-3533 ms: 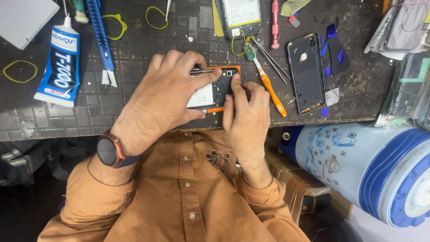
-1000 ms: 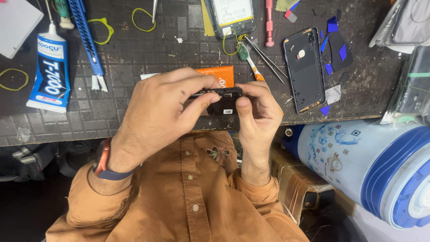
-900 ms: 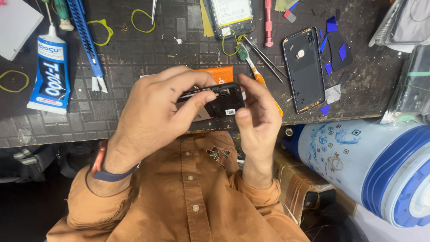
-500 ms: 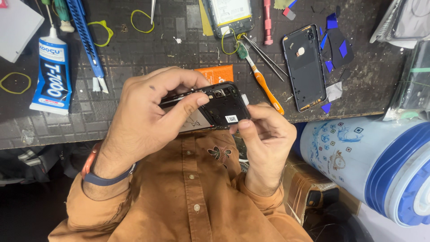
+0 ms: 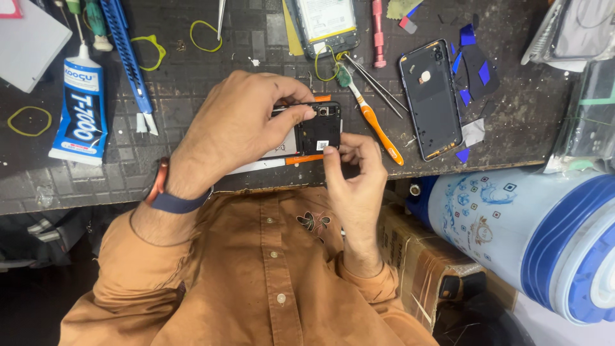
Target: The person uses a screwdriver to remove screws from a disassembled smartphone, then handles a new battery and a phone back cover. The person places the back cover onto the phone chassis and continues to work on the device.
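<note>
My left hand [image 5: 237, 125] grips an opened phone body [image 5: 318, 128], thumb and fingers pinching its top edge near the camera module. The phone lies over an orange-edged card [image 5: 301, 159] on the dark workbench. My right hand [image 5: 355, 173] touches the phone's lower right edge with fingertips pinched together. Whether it holds a small part I cannot tell. A wristband sits on my left wrist.
A phone back cover [image 5: 431, 99] lies to the right, with an orange-handled tool [image 5: 375, 125], tweezers [image 5: 378, 86], a pink tool [image 5: 378, 32] and a battery [image 5: 327, 22] nearby. A glue tube [image 5: 80, 106] and a blue tool [image 5: 131, 61] lie left. A blue-white water cooler [image 5: 525, 224] stands at lower right.
The phone was lifted and tilted in both hands, then came back down flat on the bench. My right hand slid from its side to its lower edge.
</note>
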